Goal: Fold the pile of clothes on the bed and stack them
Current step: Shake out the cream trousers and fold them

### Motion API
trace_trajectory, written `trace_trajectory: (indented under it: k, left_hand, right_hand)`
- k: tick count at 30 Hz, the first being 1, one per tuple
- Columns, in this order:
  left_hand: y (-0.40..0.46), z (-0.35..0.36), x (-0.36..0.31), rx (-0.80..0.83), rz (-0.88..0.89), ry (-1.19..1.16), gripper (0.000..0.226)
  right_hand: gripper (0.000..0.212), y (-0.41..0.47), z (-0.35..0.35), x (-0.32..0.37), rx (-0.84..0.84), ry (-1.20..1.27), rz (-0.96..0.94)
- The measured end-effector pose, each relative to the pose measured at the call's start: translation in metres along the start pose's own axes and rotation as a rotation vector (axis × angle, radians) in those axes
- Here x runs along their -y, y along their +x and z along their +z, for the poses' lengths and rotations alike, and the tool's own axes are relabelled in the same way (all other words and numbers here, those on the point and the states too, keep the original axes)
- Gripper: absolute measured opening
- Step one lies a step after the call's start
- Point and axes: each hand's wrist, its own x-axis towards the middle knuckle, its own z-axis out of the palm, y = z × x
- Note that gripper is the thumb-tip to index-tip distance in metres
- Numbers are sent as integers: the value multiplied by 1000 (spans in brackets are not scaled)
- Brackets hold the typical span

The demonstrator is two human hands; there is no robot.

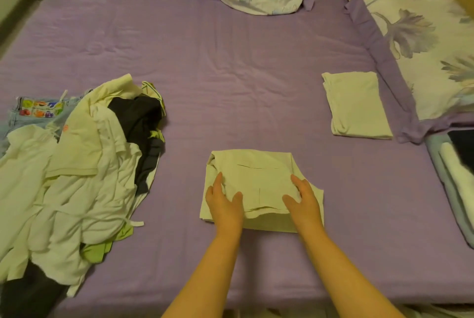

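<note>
Pressing a folded shirt [259, 184] flat at lower centre: left hand [224, 204] and right hand [304, 201] rest apart, fingers extended. Smooth outward, squaring edges before stacking on the folded one [356, 104], right.

The clothes pile [71, 169] (left part) and pillow [420, 35] run off-frame.

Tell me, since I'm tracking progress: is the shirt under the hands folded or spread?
Folded. The shirt is a compact rectangle with layered edges, left hand and right hand pressing it flat.
</note>
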Motion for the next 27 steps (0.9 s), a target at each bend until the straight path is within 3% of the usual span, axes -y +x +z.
trace_trajectory:
  k: [3,6,10,14,17,20,24,27]
  left_hand:
    - [-5,-6,14,122,-28,-85,75]
    - [-1,-15,28,238,-131,-189,89]
    - [21,-17,32,311,-97,-170,89]
    - [47,-17,26,262,85,-160,81]
    - [59,-22,32,307,111,-128,87]
    - [76,-19,38,353,68,-112,91]
    - [111,-6,26,284,-63,-178,70]
    - [134,2,16,221,-185,-206,57]
  right_hand:
    - [65,2,-3,-15,16,169,264]
    - [47,12,-7,-23,19,165,405]
    - [32,24,-2,-33,31,86,304]
    - [44,29,14,-43,70,224,266]
    - [52,34,24,-47,101,208,274]
    - [53,45,32,-44,81,140,248]
    - [49,71,39,-35,-74,15,161]
    - [52,83,36,-38,-76,-130,103]
